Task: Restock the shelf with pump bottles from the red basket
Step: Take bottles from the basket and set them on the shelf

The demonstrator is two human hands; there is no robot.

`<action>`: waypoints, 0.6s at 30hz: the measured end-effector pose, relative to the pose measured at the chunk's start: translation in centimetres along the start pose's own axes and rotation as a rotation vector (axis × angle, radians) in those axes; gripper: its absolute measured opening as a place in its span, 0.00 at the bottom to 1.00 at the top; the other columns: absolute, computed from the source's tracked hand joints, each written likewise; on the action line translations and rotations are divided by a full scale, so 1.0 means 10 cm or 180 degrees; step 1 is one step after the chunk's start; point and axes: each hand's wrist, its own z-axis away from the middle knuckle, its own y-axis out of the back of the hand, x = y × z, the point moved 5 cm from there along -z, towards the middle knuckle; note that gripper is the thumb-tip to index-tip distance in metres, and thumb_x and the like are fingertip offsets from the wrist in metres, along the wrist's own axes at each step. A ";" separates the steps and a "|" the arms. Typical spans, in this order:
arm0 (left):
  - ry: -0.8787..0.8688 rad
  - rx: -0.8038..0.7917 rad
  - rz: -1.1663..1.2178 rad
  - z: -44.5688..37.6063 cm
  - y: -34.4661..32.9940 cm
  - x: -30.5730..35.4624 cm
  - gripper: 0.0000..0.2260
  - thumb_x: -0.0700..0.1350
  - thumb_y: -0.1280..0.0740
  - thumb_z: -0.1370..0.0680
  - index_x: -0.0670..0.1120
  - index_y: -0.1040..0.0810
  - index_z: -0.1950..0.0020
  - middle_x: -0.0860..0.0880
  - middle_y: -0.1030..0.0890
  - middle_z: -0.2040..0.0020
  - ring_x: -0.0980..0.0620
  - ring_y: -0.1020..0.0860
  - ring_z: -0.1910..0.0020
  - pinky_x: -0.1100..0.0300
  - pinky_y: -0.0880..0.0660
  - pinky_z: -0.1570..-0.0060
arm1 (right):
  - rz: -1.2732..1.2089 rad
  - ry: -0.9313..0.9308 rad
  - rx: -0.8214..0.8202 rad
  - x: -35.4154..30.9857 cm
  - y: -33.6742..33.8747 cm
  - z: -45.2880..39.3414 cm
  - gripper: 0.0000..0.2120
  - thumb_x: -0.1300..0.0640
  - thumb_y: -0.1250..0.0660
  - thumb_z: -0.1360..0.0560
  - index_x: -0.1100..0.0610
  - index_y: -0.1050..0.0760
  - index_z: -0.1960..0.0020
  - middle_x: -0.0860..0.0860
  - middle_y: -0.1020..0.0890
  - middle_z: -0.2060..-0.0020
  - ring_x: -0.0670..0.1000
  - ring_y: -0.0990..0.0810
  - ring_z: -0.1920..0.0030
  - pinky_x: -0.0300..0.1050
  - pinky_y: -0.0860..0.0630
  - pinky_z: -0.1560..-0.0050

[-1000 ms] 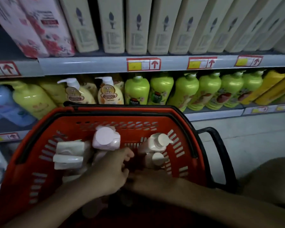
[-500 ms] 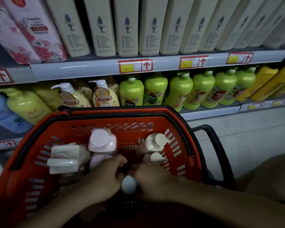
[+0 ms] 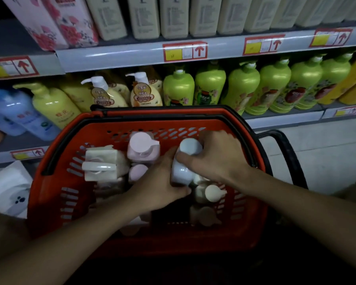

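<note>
Pump bottle (image 3: 186, 161), pale blue-white, now sits higher than a moment ago, risen above the red basket (image 3: 56, 182). Left hand (image 3: 162, 182) and right hand (image 3: 214, 159) both clasp it. Pink bottles (image 3: 143, 148) crowd at nine o'clock; the shelf (image 3: 119, 58) stands at twelve.

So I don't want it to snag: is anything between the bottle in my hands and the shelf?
Only the red basket's far rim and black handle lie between the pale bottle and the shelf; it is already raised above them.
</note>
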 end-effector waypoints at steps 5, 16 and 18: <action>0.0591 0.0729 0.0228 0.01 0.02 -0.09 0.32 0.51 0.22 0.34 0.54 0.29 0.34 0.60 0.18 0.44 0.65 0.20 0.45 0.60 0.20 0.51 | -0.0107 0.0231 0.0100 -0.25 0.12 -0.03 0.32 0.25 0.40 0.39 0.56 0.37 0.74 0.49 0.32 0.79 0.48 0.32 0.78 0.40 0.43 0.73; 0.1244 0.0938 0.2052 -0.01 0.61 0.37 0.27 0.40 0.20 0.40 0.50 0.18 0.41 0.49 0.13 0.48 0.47 0.14 0.50 0.43 0.17 0.49 | -0.2199 -0.0102 -0.1299 -0.07 0.11 -0.24 0.38 0.26 0.40 0.29 0.59 0.21 0.43 0.52 0.15 0.51 0.49 0.15 0.51 0.57 0.19 0.49; 0.1252 0.1086 0.2461 -0.05 0.74 0.43 0.29 0.38 0.21 0.38 0.43 0.21 0.37 0.42 0.14 0.45 0.39 0.15 0.46 0.35 0.20 0.45 | -0.2481 -0.0064 -0.1810 -0.06 0.06 -0.17 0.33 0.24 0.40 0.29 0.47 0.21 0.37 0.42 0.15 0.44 0.43 0.15 0.45 0.44 0.21 0.48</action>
